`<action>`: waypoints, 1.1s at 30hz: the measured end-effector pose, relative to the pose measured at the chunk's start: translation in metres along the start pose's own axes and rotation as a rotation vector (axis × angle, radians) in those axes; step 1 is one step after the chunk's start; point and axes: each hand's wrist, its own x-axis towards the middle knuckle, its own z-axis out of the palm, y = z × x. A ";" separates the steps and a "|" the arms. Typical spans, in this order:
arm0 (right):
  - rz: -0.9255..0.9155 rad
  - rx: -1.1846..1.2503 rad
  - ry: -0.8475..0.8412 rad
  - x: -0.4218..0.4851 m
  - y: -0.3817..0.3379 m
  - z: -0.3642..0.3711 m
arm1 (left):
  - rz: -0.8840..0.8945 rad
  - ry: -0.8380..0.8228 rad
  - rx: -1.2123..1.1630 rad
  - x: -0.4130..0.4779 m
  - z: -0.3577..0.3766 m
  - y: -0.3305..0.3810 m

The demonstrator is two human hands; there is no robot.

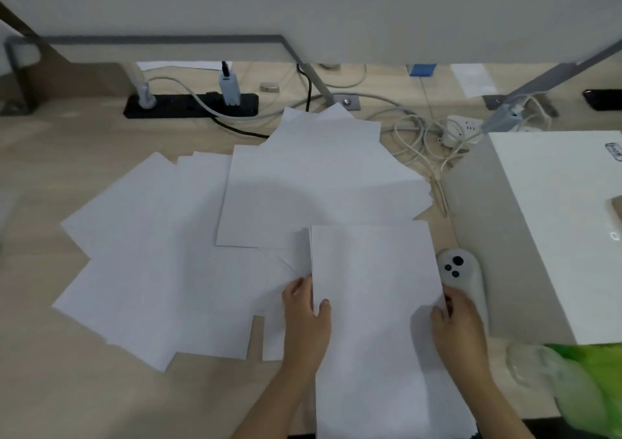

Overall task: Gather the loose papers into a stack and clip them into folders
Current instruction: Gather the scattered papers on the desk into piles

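Papers cover the pale wooden desk; left hand and right hand clasp the stack's sides

Plain white papers, pale wood-grain desk, black power strip, white box, green bag

Left hand, left of the paper stack: bare to forearm. Right hand, right of it: bare likewise; nails possibly dark-painted.
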 end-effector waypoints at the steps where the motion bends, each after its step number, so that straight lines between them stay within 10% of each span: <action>1: -0.035 -0.065 0.023 -0.001 0.001 0.004 | -0.020 -0.010 -0.027 0.000 -0.001 0.002; 19: 0.163 0.136 -0.106 0.016 0.005 0.024 | -0.299 -0.036 -0.166 0.016 0.000 0.002; 33: 0.165 0.918 -0.443 -0.034 -0.089 -0.020 | 0.190 0.060 -0.436 -0.016 -0.095 0.026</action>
